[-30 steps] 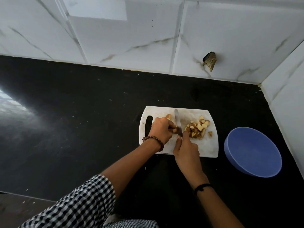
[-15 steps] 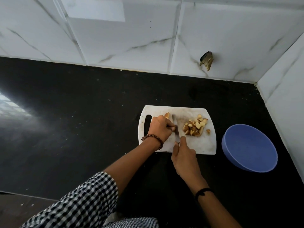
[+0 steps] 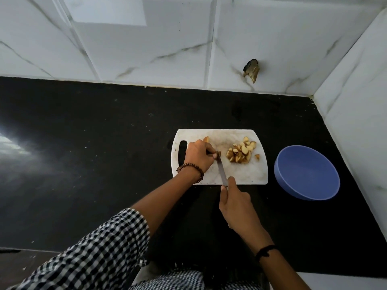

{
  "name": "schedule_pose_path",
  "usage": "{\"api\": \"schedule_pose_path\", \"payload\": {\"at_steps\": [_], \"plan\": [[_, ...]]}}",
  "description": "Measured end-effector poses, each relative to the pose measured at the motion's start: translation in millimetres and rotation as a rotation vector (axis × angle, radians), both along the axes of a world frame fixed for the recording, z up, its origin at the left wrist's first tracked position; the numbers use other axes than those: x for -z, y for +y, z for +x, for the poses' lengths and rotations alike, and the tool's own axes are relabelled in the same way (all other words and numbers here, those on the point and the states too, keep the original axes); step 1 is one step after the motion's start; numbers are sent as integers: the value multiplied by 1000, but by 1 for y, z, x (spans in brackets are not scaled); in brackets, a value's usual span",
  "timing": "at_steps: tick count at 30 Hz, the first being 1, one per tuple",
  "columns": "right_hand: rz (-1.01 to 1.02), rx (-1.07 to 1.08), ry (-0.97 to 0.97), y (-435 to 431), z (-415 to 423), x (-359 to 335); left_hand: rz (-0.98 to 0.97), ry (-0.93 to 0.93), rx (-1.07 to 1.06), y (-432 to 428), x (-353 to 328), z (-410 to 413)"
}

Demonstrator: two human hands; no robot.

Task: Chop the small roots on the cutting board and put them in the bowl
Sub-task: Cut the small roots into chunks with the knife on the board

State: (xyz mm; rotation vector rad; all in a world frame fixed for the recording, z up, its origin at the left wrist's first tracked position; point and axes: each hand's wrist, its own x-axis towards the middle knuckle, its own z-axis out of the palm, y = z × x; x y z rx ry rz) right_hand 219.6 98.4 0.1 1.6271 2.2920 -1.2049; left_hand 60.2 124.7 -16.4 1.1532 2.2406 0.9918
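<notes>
Head view, looking down on a black countertop (image 3: 104,143) set into a corner of white marbled tile wall (image 3: 146,49).

- Cutting board (image 3: 247,172): white, handle slot at its left end, lying flat mid-counter.
- Left hand (image 3: 199,156): over the left part of the board, fingers curled down. The fingertips pinched a small root (image 3: 219,153) against the board. Most of that root was hidden under the fingers. Beaded bracelet (image 3: 192,167) on the wrist, checked sleeve (image 3: 100,248) pushed up the forearm.
- Right hand (image 3: 236,204): just off the board's near edge, above the counter, wrapped closed around the handle of the knife (image 3: 221,171). The handle itself was buried in the fist. One finger lay forward along the base of the blade. Black band (image 3: 266,251) on the wrist.
- The blade ran diagonally up and left across the board, its tip meeting the pinched root at the left fingertips.
- Uncut piece (image 3: 206,139): on the board just behind the left hand, partly covered by the knuckles.
- Chopped pile (image 3: 240,152): pale and brown chunks heaped on the right half of the board, clear of the blade. One stray chunk (image 3: 257,157) sat just right of the heap.
- Bowl (image 3: 307,174): blue, on the counter to the right of the board, near it but not touching. Its inside showed plain blue.
- Broken chip (image 3: 252,71) in a tile above the board.
</notes>
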Motion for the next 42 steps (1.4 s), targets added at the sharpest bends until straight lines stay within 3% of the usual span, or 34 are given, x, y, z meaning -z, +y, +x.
{"api": "schedule_pose_path", "payload": {"at_steps": [8,15,27,36,42], "plan": [[24,-51,-75,-5,18,-19,-23,50,12,4,-2,-2],[-60,-63,-46,-4,35,-32,-110,354,267,6,-3,4],[-173,88,87,6,45,-36,-125,300,201,17,-8,4],[-121,120,147,16,39,-25,-131,308,402,14,-1,-13],[-79,132,221,23,24,-21,-125,364,421,11,0,-11]]}}
